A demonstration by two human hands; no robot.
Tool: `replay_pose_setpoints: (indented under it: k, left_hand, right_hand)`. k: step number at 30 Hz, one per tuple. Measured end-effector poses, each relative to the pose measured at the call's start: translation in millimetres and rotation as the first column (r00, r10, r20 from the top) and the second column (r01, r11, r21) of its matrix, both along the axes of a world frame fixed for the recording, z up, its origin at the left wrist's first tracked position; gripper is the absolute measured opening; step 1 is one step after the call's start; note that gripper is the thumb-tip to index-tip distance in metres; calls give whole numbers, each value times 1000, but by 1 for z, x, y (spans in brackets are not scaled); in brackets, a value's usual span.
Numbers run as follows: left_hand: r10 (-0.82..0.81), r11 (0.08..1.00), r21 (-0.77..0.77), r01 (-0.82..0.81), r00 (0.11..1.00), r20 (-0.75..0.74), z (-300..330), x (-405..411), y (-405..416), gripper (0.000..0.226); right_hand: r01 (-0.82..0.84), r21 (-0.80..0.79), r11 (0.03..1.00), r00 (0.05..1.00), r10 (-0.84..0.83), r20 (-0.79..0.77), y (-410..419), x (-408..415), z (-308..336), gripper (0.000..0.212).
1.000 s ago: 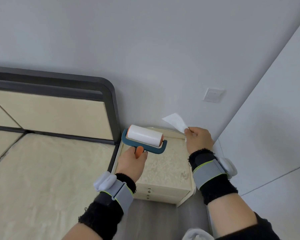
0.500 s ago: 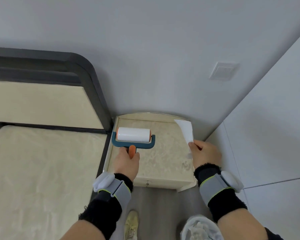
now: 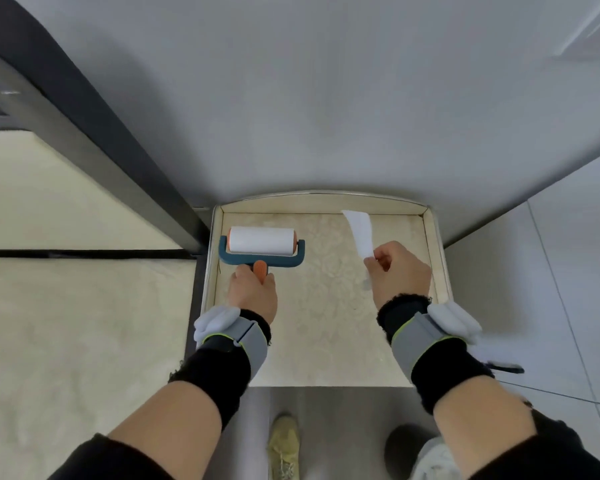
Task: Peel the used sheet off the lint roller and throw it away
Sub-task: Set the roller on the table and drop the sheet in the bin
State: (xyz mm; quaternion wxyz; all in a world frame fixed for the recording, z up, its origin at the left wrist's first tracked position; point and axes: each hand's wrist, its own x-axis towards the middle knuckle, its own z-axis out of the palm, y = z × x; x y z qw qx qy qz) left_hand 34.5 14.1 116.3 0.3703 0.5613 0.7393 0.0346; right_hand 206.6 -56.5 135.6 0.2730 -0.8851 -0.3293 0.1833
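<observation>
Left hand (image 3: 253, 292) closed round orange handle of lint roller (image 3: 262, 245) — roller over left part of bedside table (image 3: 326, 323), white roll clean, teal frame toward person. Right hand (image 3: 400, 271) pinched peeled sheet (image 3: 360, 232) between thumb and fingers; sheet stood up over table's right rear, well apart from roller. Table wedged between bed (image 3: 66, 323) at left and wall (image 3: 326, 98) behind. Below table edge: shoe (image 3: 284, 445) on floor, white-lined bin (image 3: 430, 459) near right forearm, partly hidden by arm.

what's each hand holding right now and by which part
The left hand grips the lint roller by its orange handle. The right hand pinches the peeled sheet at its lower end.
</observation>
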Motion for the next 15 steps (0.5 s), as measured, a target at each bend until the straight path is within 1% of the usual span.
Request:
replay_pose_setpoints:
  k: [5,11,15]
  left_hand:
    - [-4,1000,11,4,1000,-4,-48,8,31,34]
    - [-21,999,34,27,984,-179,-97,14,71,40]
    - [-65,997,22,73,966,-252,-127,12,86,42]
  right_hand:
    - [-28,-35,999,1000,28,11,22,-1,-41,7]
    - [-26,1,1000,1000,26,4,29,0,-69,6]
    - [-24,0,1000,1000,24,-10,31,-2,-79,5]
